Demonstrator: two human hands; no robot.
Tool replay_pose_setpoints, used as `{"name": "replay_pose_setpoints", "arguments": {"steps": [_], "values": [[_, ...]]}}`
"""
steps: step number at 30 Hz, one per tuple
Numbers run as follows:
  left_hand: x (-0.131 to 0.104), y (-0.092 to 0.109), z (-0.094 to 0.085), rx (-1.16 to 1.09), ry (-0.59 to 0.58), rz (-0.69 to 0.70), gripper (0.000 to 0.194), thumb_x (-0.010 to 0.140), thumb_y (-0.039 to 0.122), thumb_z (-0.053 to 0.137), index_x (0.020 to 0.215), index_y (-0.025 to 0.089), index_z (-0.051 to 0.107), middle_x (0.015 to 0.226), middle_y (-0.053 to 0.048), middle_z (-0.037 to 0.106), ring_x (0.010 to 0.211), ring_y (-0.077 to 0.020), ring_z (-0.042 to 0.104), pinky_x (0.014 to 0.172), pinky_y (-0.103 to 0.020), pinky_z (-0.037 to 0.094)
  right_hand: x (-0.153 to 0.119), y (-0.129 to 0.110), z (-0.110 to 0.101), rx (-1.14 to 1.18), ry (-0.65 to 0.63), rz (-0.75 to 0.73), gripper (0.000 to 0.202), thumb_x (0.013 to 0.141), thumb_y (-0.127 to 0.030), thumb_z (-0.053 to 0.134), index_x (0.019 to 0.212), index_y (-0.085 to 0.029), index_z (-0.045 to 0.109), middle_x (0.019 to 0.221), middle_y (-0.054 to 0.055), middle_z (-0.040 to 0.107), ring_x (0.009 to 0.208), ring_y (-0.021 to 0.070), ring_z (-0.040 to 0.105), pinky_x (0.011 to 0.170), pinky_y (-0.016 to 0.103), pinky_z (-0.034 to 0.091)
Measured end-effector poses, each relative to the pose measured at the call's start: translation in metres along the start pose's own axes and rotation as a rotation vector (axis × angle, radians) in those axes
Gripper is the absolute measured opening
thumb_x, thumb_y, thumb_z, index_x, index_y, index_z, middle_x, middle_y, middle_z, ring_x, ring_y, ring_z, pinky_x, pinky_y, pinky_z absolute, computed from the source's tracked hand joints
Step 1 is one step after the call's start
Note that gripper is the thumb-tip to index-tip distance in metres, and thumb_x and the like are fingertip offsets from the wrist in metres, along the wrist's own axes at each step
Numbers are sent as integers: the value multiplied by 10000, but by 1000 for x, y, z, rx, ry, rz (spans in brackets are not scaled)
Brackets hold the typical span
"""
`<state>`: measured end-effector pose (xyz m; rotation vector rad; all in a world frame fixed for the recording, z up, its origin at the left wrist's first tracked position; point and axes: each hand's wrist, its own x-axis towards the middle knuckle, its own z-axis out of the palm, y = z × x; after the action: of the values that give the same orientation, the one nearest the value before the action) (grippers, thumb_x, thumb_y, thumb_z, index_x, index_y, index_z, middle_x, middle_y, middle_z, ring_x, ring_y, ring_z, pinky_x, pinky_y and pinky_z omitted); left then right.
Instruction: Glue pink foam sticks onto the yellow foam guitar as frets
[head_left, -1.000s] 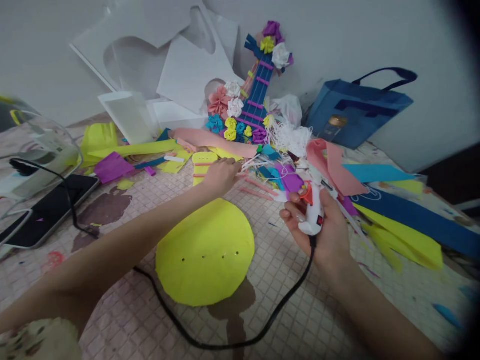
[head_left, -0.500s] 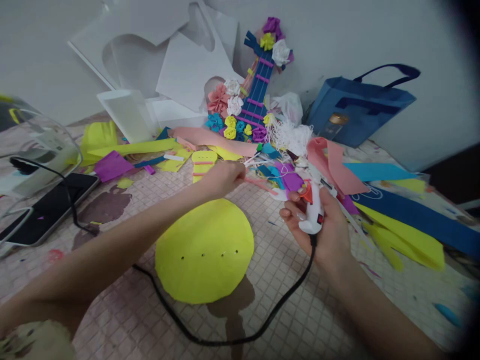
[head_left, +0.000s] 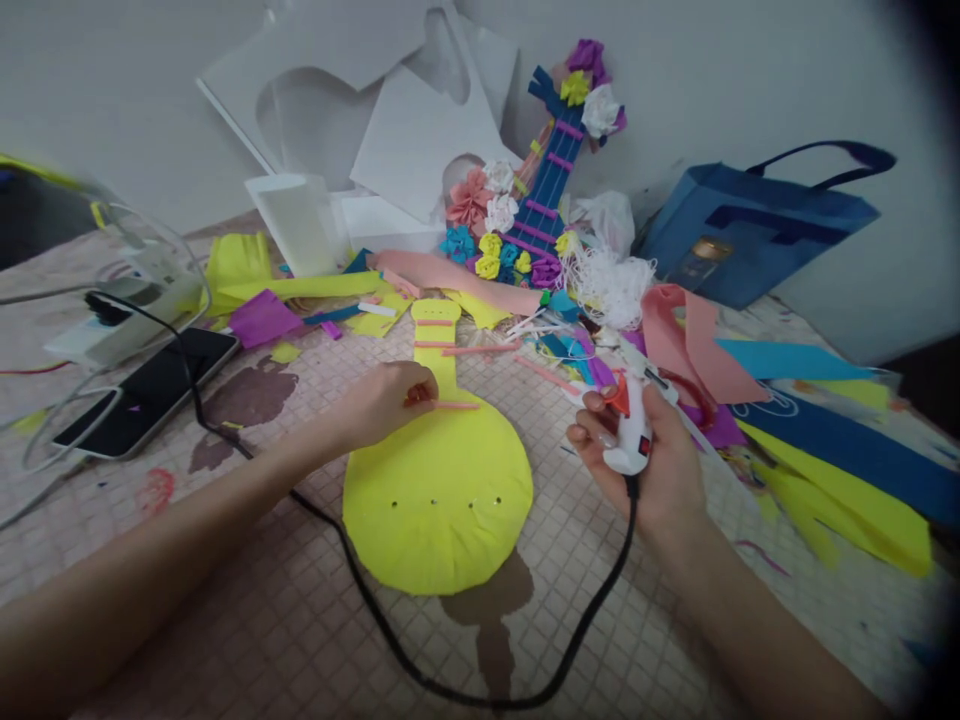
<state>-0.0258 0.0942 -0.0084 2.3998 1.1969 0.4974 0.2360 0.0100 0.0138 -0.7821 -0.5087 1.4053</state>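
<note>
A yellow paper-covered guitar shape (head_left: pixel 442 550) lies flat, its round body nearest me and its neck pointing away. Pink strips cross the neck, and one longer pink strip (head_left: pixel 487 348) juts past its right side. Between the fingertips of my left hand (head_left: pixel 386 405) is a thin pink paper strip (head_left: pixel 459 405), held over the place where neck meets body. My right hand (head_left: pixel 664 465) is wrapped around a white hot glue gun (head_left: pixel 631 425) with an orange trigger, to the right of the yellow shape. Its nozzle is hard to make out against the scraps.
The glue gun's black cord (head_left: pixel 450 690) loops across the table. A phone (head_left: pixel 154 395) and a power strip (head_left: pixel 124 320) lie left. Behind stand a flower-decorated blue guitar (head_left: pixel 555 180), white foam boards (head_left: pixel 420 140) and a blue bag (head_left: pixel 750 240). Crepe paper (head_left: pixel 847 490) spreads right.
My left hand has moved left and nearer, from beside the neck's right to the neck's base, carrying the pink strip. The view has shifted slightly; my right hand still holds the glue gun.
</note>
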Motion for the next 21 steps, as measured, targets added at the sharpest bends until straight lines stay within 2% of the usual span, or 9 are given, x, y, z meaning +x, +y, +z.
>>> {"name": "replay_pose_setpoints", "arguments": {"steps": [2,5,10,15,18,21], "values": [[1,-1,-1,-13,1,7,93,770,227,571,771,158,633,747,-34,656,649,-124,575,593,-225,432,0,1,0,7,6,3,325,890,-360,398,737,-181,622,719,26,559,480,82,382,563,271,455],[1,-4,-12,-43,27,-47,117,791,242,555,794,160,638,751,-27,662,646,-117,578,581,-214,426,1,2,-2,-8,14,8,312,880,-365,417,735,-179,623,713,27,566,479,79,390,563,266,459],[-1,-8,-27,-29,82,-76,136,804,233,539,831,162,652,766,-24,670,657,-115,578,589,-214,419,-2,7,-1,-168,-3,20,248,835,-372,498,753,-176,626,708,21,575,451,82,406,520,272,453],[-1,-3,-15,22,19,33,140,808,200,526,790,160,659,772,-32,665,680,-124,570,629,-230,421,-6,15,2,-402,-91,31,280,844,-412,502,776,-178,637,609,19,558,460,122,450,458,272,411],[0,-3,-6,60,10,91,144,815,178,514,788,158,654,768,-39,656,685,-132,565,645,-242,422,-5,18,3,-468,-145,54,321,850,-448,485,762,-179,637,515,3,504,465,135,450,473,274,407],[1,-5,-2,80,-11,110,139,814,164,517,783,155,652,766,-42,652,685,-135,562,644,-244,420,-5,20,3,-497,-160,60,332,853,-463,478,769,-182,634,506,0,499,474,136,442,479,270,401]]}}
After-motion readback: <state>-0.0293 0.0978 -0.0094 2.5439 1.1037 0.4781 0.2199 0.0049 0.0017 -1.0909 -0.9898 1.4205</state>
